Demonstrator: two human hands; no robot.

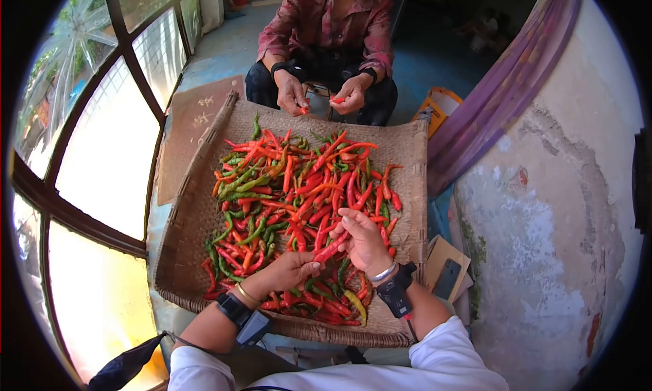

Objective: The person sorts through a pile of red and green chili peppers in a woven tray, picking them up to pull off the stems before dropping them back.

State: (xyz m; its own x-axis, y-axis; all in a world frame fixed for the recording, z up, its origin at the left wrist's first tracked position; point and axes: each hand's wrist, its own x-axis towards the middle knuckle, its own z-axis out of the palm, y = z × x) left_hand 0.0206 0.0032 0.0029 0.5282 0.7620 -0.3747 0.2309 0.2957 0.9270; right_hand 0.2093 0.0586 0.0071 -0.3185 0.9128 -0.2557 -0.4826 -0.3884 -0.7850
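- We are looking down on a wide woven tray point(197, 214) lying on the floor, its near rim partly hidden behind our forearms and its right edge running up to a peeling wall point(543, 207).
- A window point(102, 146) is glaring white on our left, so we cannot make out anything beyond the glass.
- Another person point(329, 24) is sitting across the tray in a patterned shirt; the top of the picture is cutting them off at the shoulders.
- A heap of chillies point(285, 194), red, orange and green, is covering most of the tray, and those under the pile are hidden from us.
- A purple cloth point(502, 85) is hanging down the wall at the far right, its lower end disappearing behind the tray.
- Our right hand point(365, 241) is pinching the upper end of a red chilli point(331, 250) between thumb and fingers, just above the heap.
- Our left hand point(288, 269) is closing round the lower end of that same chilli, fingers curled; the fingertips are hidden beneath the hand, so we cannot tell exactly how they are gripping.
- The other person's two hands point(322, 95) are each holding something small and red at the far rim, too small for us to tell more.
- A dark phone point(447, 278) is lying on a brown card right of the tray, near our right wrist.
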